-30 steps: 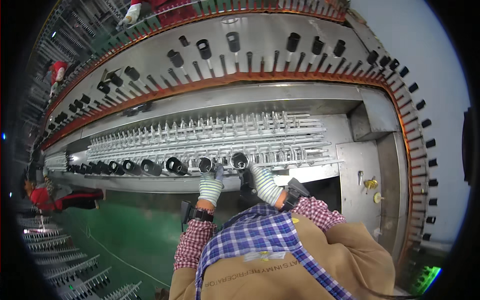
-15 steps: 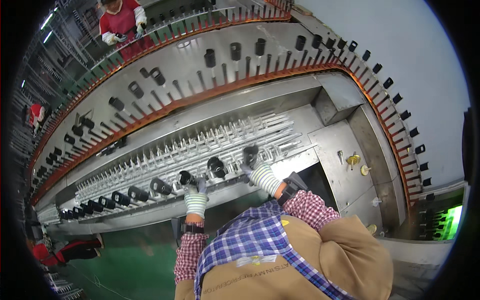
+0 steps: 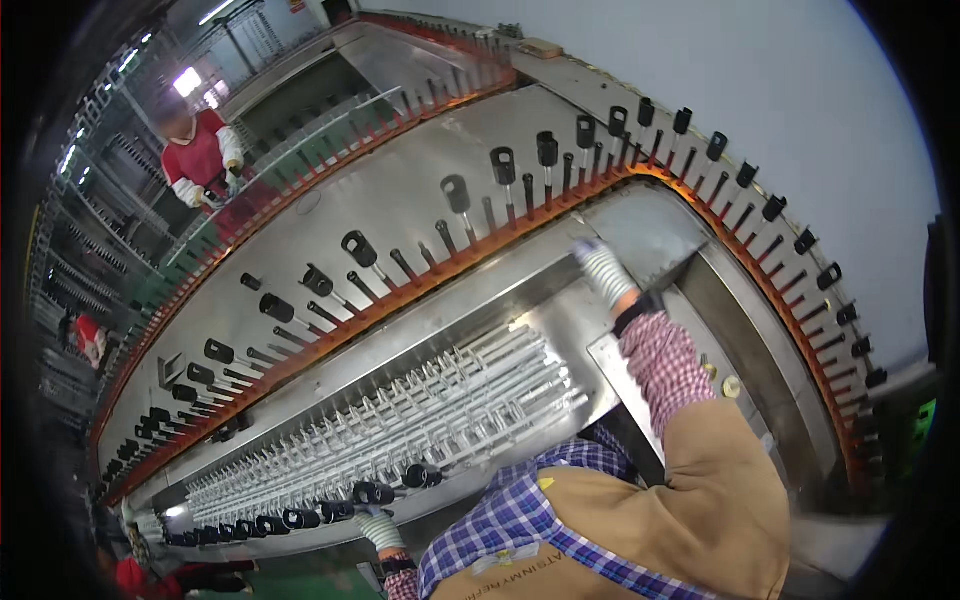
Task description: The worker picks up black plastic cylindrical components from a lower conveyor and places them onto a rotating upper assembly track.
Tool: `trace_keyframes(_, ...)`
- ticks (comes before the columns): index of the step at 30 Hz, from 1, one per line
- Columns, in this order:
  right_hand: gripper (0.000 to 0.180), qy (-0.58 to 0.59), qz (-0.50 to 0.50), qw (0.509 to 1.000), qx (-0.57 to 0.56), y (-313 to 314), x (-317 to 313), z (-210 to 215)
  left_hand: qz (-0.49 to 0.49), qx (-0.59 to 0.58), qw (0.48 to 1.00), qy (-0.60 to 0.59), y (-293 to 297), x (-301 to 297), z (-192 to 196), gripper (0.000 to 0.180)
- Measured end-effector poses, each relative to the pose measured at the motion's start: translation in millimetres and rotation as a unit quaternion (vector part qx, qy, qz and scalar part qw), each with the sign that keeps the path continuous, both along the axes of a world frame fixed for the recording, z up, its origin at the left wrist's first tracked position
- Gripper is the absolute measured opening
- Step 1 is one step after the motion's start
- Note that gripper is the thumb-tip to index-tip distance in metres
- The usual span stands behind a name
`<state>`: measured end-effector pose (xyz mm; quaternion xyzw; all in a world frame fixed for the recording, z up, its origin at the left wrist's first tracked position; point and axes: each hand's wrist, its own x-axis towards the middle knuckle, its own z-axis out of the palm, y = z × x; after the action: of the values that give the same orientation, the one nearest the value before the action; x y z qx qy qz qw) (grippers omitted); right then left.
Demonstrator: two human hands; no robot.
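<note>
while the right hand (image 3: 603, 268) reaches up to the orange rail (image 3: 420, 285), fingers' state unclear, the left hand (image 3: 378, 524) rests by black caps (image 3: 372, 492), fingers apparently closed, on the rack (image 3: 420, 420).

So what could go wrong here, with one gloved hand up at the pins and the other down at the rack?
The right hand reaches far up toward the orange rail of upright pins; a glove could snag there. The left hand works the black caps on the lower rack, likely outside the person's gaze, so a cap may seat crooked.
</note>
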<state>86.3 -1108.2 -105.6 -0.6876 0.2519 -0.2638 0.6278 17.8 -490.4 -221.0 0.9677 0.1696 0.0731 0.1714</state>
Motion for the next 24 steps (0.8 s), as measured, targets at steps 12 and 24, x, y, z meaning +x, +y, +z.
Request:
trace_keyframes(12, 0.039, 0.055, -0.101, 0.975, -0.192, -57, 85, 74, 0.08, -0.55, 0.803, -0.213, -5, -7, 7, 0.032)
trace_keyframes(24, 0.041, 0.212, 0.329, 0.916, -0.083, 301, -184, -23, -0.054, -0.082, 0.993, 0.063, 36, -25, 2, 0.034)
